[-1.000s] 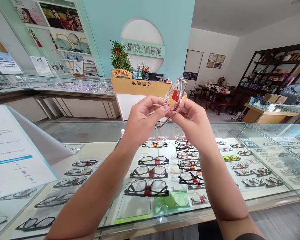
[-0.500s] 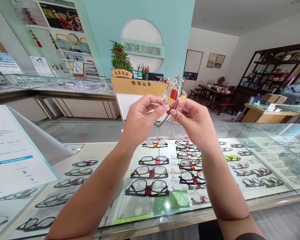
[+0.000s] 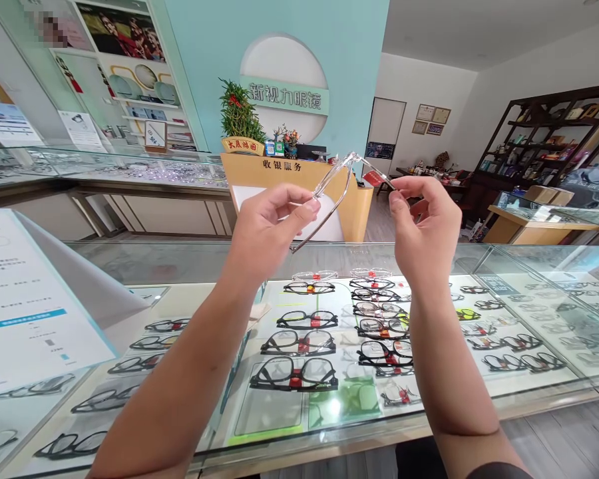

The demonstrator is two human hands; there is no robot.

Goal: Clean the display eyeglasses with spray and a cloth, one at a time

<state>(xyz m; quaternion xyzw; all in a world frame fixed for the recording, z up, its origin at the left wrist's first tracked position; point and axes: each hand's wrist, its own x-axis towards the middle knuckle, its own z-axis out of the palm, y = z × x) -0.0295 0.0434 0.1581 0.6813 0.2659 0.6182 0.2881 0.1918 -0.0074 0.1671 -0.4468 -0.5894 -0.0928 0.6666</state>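
A clear-framed pair of eyeglasses (image 3: pixel 352 158) is held up in the air above the glass display case. My left hand (image 3: pixel 272 223) pinches the frame at its left side between thumb and fingers. My right hand (image 3: pixel 424 219) grips the end of one temple arm, which is folded outward to the right. A red tag (image 3: pixel 373 177) hangs at that temple. The other temple slants down to the left, close to my left fingers.
Below is the glass display case (image 3: pixel 339 426) with rows of eyeglasses, among them a black pair (image 3: pixel 294 376). A white standing sign (image 3: pixel 34 299) is at the left. Farther back stand a wooden cashier counter (image 3: pixel 349 206), another glass case (image 3: pixel 144 166) and dark shelves (image 3: pixel 549 143).
My right hand has moved to the right, away from my left hand, swinging one temple of the glasses open. My left hand has shifted slightly left.
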